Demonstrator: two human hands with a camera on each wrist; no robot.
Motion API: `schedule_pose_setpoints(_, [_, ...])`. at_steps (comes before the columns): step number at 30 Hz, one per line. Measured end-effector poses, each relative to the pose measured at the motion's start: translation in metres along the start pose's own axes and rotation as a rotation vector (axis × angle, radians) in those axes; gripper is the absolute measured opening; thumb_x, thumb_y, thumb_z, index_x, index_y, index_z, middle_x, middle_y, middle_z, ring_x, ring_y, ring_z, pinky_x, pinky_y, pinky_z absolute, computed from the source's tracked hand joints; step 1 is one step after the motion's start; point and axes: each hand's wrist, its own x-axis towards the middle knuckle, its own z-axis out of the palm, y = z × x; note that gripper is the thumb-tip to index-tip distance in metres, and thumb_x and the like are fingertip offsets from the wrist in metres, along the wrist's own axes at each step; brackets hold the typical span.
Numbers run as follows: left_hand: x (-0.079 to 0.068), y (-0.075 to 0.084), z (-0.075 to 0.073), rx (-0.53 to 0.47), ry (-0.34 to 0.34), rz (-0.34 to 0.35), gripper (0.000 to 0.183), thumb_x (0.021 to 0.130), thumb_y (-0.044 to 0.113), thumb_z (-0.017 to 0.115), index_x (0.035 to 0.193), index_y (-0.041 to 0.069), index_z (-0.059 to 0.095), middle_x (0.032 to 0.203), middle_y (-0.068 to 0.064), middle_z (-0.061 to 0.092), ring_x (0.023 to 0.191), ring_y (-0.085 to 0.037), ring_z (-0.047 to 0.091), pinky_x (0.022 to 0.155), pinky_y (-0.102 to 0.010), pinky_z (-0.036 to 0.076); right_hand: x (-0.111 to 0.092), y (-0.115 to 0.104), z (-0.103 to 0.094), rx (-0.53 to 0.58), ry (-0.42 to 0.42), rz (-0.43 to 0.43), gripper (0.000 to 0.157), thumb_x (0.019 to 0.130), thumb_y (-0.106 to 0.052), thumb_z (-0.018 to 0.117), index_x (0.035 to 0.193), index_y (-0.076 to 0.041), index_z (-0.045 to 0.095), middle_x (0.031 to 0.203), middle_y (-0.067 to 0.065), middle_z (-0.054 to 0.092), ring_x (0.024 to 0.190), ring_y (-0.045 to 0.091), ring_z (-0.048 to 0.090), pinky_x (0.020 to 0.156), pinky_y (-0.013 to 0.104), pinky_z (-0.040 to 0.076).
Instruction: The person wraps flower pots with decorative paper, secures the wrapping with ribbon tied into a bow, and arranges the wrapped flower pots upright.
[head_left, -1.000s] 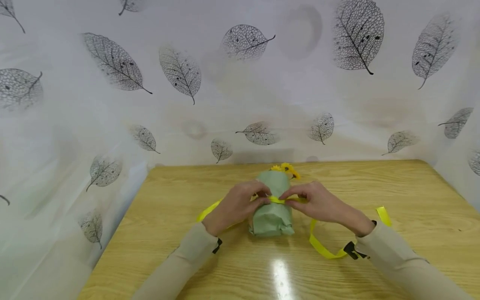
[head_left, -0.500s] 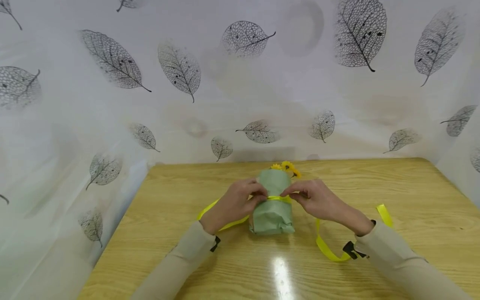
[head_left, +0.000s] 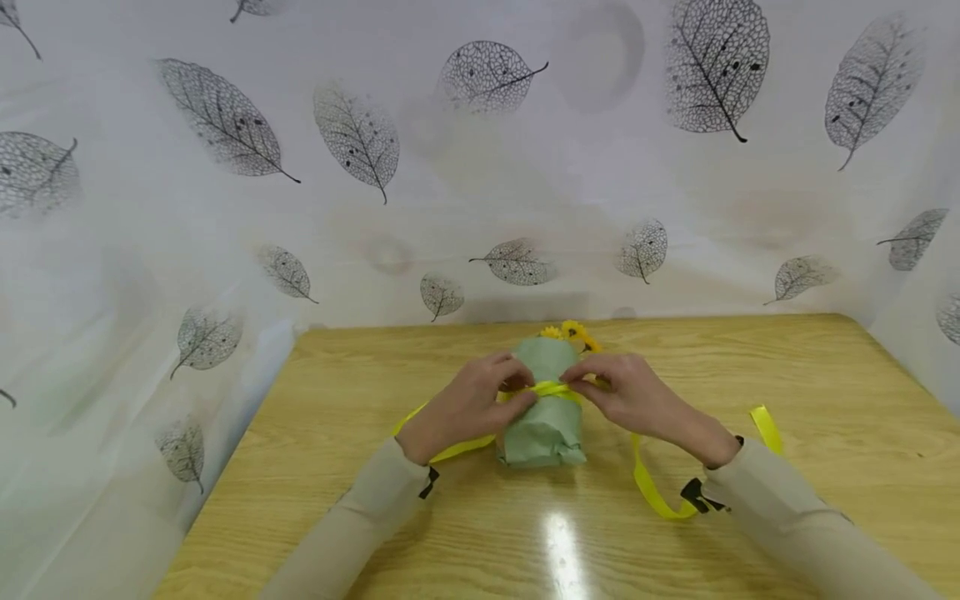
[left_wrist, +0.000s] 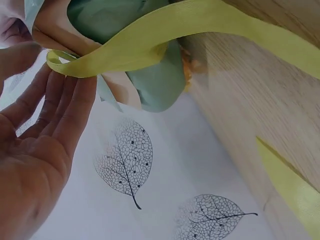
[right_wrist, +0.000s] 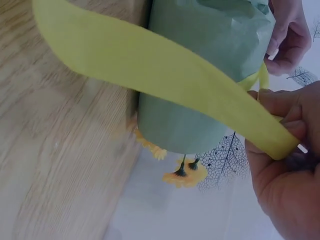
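A bouquet wrapped in green paper (head_left: 542, 437) lies on the table, its yellow flowers (head_left: 573, 331) showing at the far end. Yellow ribbon (head_left: 553, 389) crosses the middle of the wrap, with strands overlapping between the hands. On the left side, my left hand (head_left: 471, 408) pinches the ribbon between thumb and fingers; in the left wrist view the ribbon (left_wrist: 115, 55) loops at the fingertips. From the right, my right hand (head_left: 637, 396) pinches another part of it. The right wrist view shows the ribbon (right_wrist: 165, 70) trailing from that hand (right_wrist: 290, 175).
Loose ribbon tails curve over the wooden table (head_left: 465, 533) on both sides, one passing near the right wrist. A pale cloth with leaf prints (head_left: 517, 183) hangs behind the table and along its left side. Dark straps show at both cuffs.
Both hands stay at the bouquet with small finger movements. The ribbon between them has gone from one narrow band to overlapping strands. The right hand's fingers sit slightly higher.
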Motion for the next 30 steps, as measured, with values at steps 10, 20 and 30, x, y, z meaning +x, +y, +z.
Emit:
schedule_pose_setpoints(10, [0.008, 0.003, 0.002, 0.016, 0.02, 0.022, 0.009, 0.097, 0.016, 0.072, 0.1, 0.009, 0.066, 0.094, 0.0, 0.073, 0.085, -0.008, 0.07, 0.076, -0.016, 0.056, 0.008, -0.007, 0.009, 0.029, 0.04, 0.051, 0.012, 0.092, 0.005, 0.069, 0.096, -0.006, 0.07, 0.088, 0.004, 0.076, 0.074, 0.01, 0.068, 0.066, 0.025, 0.058])
schedule_pose_setpoints(20, [0.006, 0.0, 0.001, 0.129, 0.045, 0.124, 0.012, 0.097, 0.014, 0.072, 0.108, 0.011, 0.076, 0.102, 0.002, 0.074, 0.089, -0.007, 0.069, 0.081, -0.017, 0.056, 0.018, -0.008, 0.015, 0.051, 0.014, 0.273, 0.004, 0.096, -0.009, 0.07, 0.097, -0.007, 0.066, 0.075, 0.002, 0.073, 0.052, 0.0, 0.045, 0.05, 0.021, 0.038])
schedule_pose_setpoints(30, [0.004, 0.0, 0.003, 0.262, 0.048, 0.189, 0.018, 0.096, 0.01, 0.072, 0.113, 0.01, 0.077, 0.088, 0.0, 0.063, 0.066, -0.004, 0.053, 0.061, -0.009, 0.043, 0.021, -0.009, 0.017, 0.15, -0.045, 0.429, 0.013, 0.099, -0.014, 0.069, 0.107, -0.007, 0.062, 0.076, 0.002, 0.071, 0.054, 0.006, 0.052, 0.053, 0.024, 0.043])
